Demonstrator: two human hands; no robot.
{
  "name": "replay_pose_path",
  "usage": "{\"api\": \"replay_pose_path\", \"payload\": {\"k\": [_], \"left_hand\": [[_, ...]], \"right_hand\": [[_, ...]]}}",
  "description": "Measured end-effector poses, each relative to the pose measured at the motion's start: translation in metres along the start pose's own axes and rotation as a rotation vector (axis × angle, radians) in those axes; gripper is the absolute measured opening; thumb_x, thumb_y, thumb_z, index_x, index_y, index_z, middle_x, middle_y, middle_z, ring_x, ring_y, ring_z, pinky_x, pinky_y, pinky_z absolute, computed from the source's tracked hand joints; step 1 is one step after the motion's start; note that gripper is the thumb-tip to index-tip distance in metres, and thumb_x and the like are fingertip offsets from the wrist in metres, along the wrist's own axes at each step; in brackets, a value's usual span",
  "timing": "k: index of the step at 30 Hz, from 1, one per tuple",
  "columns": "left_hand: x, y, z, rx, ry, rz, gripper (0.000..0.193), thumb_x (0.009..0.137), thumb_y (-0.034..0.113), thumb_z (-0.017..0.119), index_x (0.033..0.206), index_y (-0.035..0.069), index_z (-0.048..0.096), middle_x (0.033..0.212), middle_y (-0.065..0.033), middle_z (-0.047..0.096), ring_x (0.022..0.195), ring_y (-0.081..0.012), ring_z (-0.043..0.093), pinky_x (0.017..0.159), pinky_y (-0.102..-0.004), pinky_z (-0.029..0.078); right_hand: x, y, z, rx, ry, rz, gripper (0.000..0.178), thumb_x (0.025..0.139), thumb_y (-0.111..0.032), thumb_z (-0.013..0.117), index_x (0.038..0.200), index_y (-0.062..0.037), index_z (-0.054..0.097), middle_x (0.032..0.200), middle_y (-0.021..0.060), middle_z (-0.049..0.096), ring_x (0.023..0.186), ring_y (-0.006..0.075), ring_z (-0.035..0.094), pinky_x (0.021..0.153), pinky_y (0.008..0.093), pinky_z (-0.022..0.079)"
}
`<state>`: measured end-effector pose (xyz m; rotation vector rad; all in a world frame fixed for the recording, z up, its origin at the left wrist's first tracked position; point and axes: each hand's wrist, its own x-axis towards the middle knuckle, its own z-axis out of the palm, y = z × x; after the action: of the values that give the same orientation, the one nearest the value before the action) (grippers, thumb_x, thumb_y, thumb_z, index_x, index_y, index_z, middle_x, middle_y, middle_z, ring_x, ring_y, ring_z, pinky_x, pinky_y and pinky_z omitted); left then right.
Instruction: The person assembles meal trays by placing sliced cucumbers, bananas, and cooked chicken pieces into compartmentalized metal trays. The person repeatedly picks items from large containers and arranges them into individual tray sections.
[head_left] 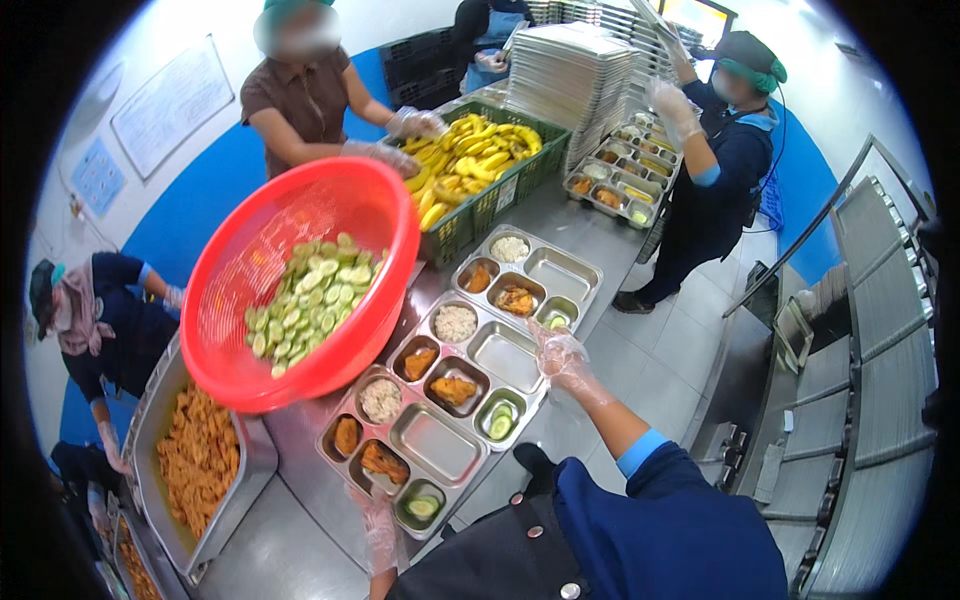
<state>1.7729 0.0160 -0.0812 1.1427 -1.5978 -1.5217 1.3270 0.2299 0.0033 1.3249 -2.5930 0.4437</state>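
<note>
Three steel compartment trays lie side by side on the metal table: a near tray [440,440], a middle tray [505,355] and a far tray [565,272]. Each holds rice, browned fried pieces and cucumber slices, with its largest compartment bare. My left hand [377,525], in a clear glove, is at the near tray's front edge, fingers stretched toward it. My gloved right hand [563,360] reaches to the far tray's corner, fingers extended beside its cucumber slices [558,316]. Neither hand visibly holds anything, though the glove film blurs the fingertips.
A red colander [400,235] of sliced cucumber tilts beyond the trays. Left of it stands a steel pan [262,450] of fried pieces. A green crate [555,150] of bananas, stacked trays [570,70] and several co-workers surround the table. A rack [840,370] stands at right.
</note>
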Motion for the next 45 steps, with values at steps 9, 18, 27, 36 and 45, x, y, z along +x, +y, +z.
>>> {"api": "replay_pose_path", "payload": {"k": [9,18,27,36,45], "left_hand": [[0.02,-0.021,-0.007,-0.392,-0.203,0.049,0.076,0.096,0.016,0.067,0.16,0.017,0.026,0.141,-0.0111,0.053,0.119,-0.0241,0.059,0.099,-0.0359,0.052],[0.02,-0.033,-0.055,-0.013,-0.244,0.063,0.091,0.099,0.03,0.061,0.167,0.006,0.005,0.164,-0.0196,0.028,0.143,-0.0314,0.041,0.115,-0.0362,0.036],[-0.051,0.002,-0.176,-0.174,-0.029,-0.092,0.085,0.105,0.028,0.056,0.167,0.014,-0.001,0.099,-0.0069,0.065,0.058,-0.01,0.055,0.051,-0.0242,0.044],[-0.18,-0.143,-0.357,-0.417,0.428,-0.171,0.08,0.105,0.03,0.058,0.166,0.015,0.009,0.094,-0.0079,0.063,0.055,-0.0103,0.056,0.047,-0.0239,0.043],[-0.288,-0.218,-0.442,-0.419,0.553,-0.323,0.08,0.104,0.03,0.056,0.165,0.013,0.008,0.089,-0.0114,0.061,0.052,-0.0156,0.057,0.042,-0.0276,0.042]], "right_hand": [[-0.026,-0.019,0.021,-0.028,0.326,0.013,0.055,0.095,-0.011,0.049,0.15,-0.0169,0.052,0.122,0.0176,0.071,0.11,0.0364,0.068,0.102,0.0486,0.05],[-0.046,-0.068,0.011,-0.132,0.317,0.177,0.061,0.093,-0.024,0.065,0.152,-0.0152,0.05,0.147,0.0152,0.058,0.136,0.0385,0.051,0.12,0.0501,0.035],[-0.139,-0.146,-0.02,-0.392,0.448,-0.006,0.026,0.091,-0.016,0.061,0.116,-0.0091,0.066,0.114,0.0146,0.067,0.111,0.0341,0.062,0.103,0.047,0.048],[-0.247,-0.385,0.044,0.364,0.0,-0.74,0.021,0.085,-0.011,0.067,0.106,-0.0095,0.068,0.099,0.0116,0.069,0.094,0.0347,0.067,0.081,0.0452,0.057],[-0.279,-0.484,0.045,0.295,-0.289,-0.726,0.013,0.089,-0.013,0.062,0.101,-0.0094,0.067,0.099,0.0147,0.07,0.093,0.0374,0.068,0.081,0.0473,0.056]]}}
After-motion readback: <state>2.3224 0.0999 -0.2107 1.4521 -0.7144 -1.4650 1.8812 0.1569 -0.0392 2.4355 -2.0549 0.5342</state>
